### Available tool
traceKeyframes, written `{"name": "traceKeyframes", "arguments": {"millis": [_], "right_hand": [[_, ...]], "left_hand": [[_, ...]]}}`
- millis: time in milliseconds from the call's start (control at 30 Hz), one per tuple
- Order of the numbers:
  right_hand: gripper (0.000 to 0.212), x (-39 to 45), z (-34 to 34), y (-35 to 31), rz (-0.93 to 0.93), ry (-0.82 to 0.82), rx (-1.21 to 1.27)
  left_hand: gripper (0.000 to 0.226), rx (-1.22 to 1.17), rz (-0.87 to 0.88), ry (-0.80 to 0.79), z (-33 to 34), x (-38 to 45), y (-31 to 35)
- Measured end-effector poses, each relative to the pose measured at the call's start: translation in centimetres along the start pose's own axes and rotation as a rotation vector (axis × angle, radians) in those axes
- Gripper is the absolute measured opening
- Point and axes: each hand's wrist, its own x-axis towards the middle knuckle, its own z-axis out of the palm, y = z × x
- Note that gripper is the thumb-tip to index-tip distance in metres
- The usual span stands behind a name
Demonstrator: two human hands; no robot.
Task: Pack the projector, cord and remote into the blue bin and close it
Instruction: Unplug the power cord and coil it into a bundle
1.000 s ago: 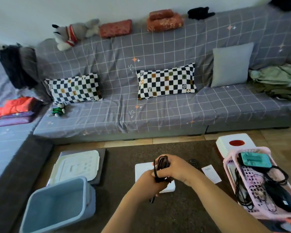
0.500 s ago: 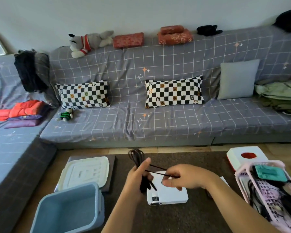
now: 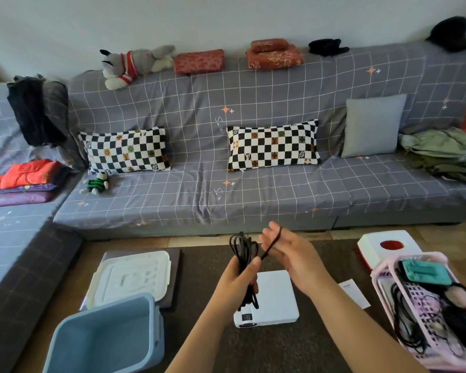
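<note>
My left hand (image 3: pixel 236 281) grips a bundle of looped black cord (image 3: pixel 243 250) upright above the table. My right hand (image 3: pixel 291 254) is just to its right, fingers loosely spread, with the cord's free end running across its fingers. Under both hands the white projector (image 3: pixel 276 298) lies flat on the dark table, lens toward me. The blue bin (image 3: pixel 102 336) stands open at the lower left, nothing visible inside it. Its white lid (image 3: pixel 129 277) lies behind it. The remote is hidden from view.
A pink basket (image 3: pixel 382 267) full of cables and gadgets sits at the right edge. Behind it is a red-and-white box (image 3: pixel 388 244), and a white card (image 3: pixel 354 293) lies beside the projector. A grey checked sofa (image 3: pixel 253 189) runs along the far side.
The right hand has swung the cord's free end up and around the bundle, from pulling it sideways to lifting it above. The left hand keeps holding the loops. The camera tilted slightly.
</note>
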Motion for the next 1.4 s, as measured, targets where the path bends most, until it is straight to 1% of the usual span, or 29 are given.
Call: {"name": "traceKeyframes", "arguments": {"millis": [33,67,100,133,167,233,267,300,367,400,467,500,533,567,633,733,800,867,967,1067,1100,1167,1200,1233,1267,1300,1333,1367,1400], "right_hand": [[0.044,0.0,0.0,0.0,-0.027,-0.056,-0.292],[0.057,0.0,0.2,0.1,-0.049,-0.124,-0.496],[0.069,0.0,0.4,0.2,-0.065,-0.168,-0.631],[0.074,0.1,0.6,0.4,-0.078,-0.176,-0.709],[0.071,0.1,0.8,0.5,-0.098,-0.155,-0.757],[0.044,0.1,0.9,0.5,-0.124,-0.111,-0.813],[0.033,0.1,0.8,0.5,-0.095,-0.109,-0.854],[0.026,0.2,0.6,0.3,-0.030,-0.135,-0.892],[0.032,0.2,0.0,-0.5,0.136,-0.232,-0.894],[0.038,0.1,-0.3,-1.0,0.236,-0.276,-0.815],[0.049,0.2,-1.1,-1.7,0.375,-0.370,-0.636],[0.055,0.3,-1.4,-2.0,0.389,-0.399,-0.640],[0.061,0.4,-1.5,-2.2,0.377,-0.406,-0.715],[0.064,0.4,-1.4,-2.2,0.320,-0.390,-0.826],[0.057,0.6,-0.9,-1.9,0.100,-0.269,-0.964],[0.047,0.8,-0.9,-1.1,-0.090,-0.093,-0.836],[0.051,0.5,-1.0,-1.0,-0.142,-0.075,-0.713],[0.053,0.1,-1.1,-0.9,-0.148,-0.117,-0.614],[0.053,-0.1,-1.2,-0.8,-0.177,-0.115,-0.499],[0.053,-0.2,-1.6,-1.1,-0.214,-0.051,-0.412],[0.052,-0.4,-1.7,-1.2,-0.236,-0.058,-0.430],[0.047,-0.6,-1.5,-1.6,-0.229,-0.141,-0.627],[0.043,-0.7,-1.2,-1.8,-0.166,-0.233,-0.732],[0.038,-0.8,-1.0,-1.9,-0.043,-0.359,-0.734],[0.034,-0.8,-0.8,-2.1,0.117,-0.495,-0.611],[0.032,-0.9,-0.7,-2.3,0.236,-0.597,-0.394],[0.034,-0.8,-0.6,-2.6,0.287,-0.616,-0.114],[0.038,-0.5,-0.7,-2.6,0.286,-0.564,0.179],[0.042,-0.3,-0.5,-2.4,0.280,-0.465,0.477]], "left_hand": [[0.024,0.092,-0.013,0.003,0.0,0.1,0.0],[0.029,0.213,-0.014,-0.004,0.0,0.1,0.1],[0.033,0.386,0.014,-0.018,0.1,0.2,0.2],[0.036,0.599,0.072,-0.030,0.3,0.2,0.1],[0.040,0.823,0.154,-0.031,0.3,0.2,0.1],[0.049,1.212,0.355,0.000,0.1,0.6,0.3],[0.046,1.334,0.430,-0.007,0.1,0.9,0.5],[0.040,1.378,0.487,-0.030,0.1,1.0,0.6],[0.027,1.256,0.570,-0.023,0.3,0.7,0.3],[0.024,1.106,0.553,0.028,0.5,0.3,0.1],[0.018,0.607,0.326,0.134,0.7,-0.2,0.2],[0.014,0.348,0.184,0.148,0.8,-0.1,0.5],[0.010,0.179,0.086,0.153,0.6,0.2,0.7],[0.014,0.121,0.016,0.142,0.2,0.4,1.0],[0.023,0.054,-0.056,0.075,-0.1,0.9,1.6],[0.028,-0.098,-0.230,0.014,-0.2,1.3,2.2],[0.035,-0.099,-0.319,-0.036,-0.6,1.5,2.7],[0.041,-0.103,-0.353,-0.088,-1.3,1.7,3.0],[0.047,-0.028,-0.333,-0.165,-1.9,1.8,3.4],[0.050,0.016,-0.304,-0.122,-2.3,2.1,3.3],[0.052,0.008,-0.299,-0.089,-2.6,2.4,3.1],[0.055,-0.068,-0.300,-0.051,-3.2,2.8,2.6],[0.053,-0.142,-0.306,-0.048,-3.3,3.1,2.3],[0.051,-0.220,-0.310,-0.048,-3.5,3.2,1.9],[0.050,-0.275,-0.310,-0.052,-3.4,3.3,1.6],[0.050,-0.290,-0.290,-0.057,-3.1,3.3,1.2],[0.054,-0.297,-0.253,-0.072,-2.7,3.2,0.8],[0.058,-0.308,-0.200,-0.086,-2.1,3.0,0.5],[0.059,-0.333,-0.142,-0.095,-1.4,2.8,0.3]]}}
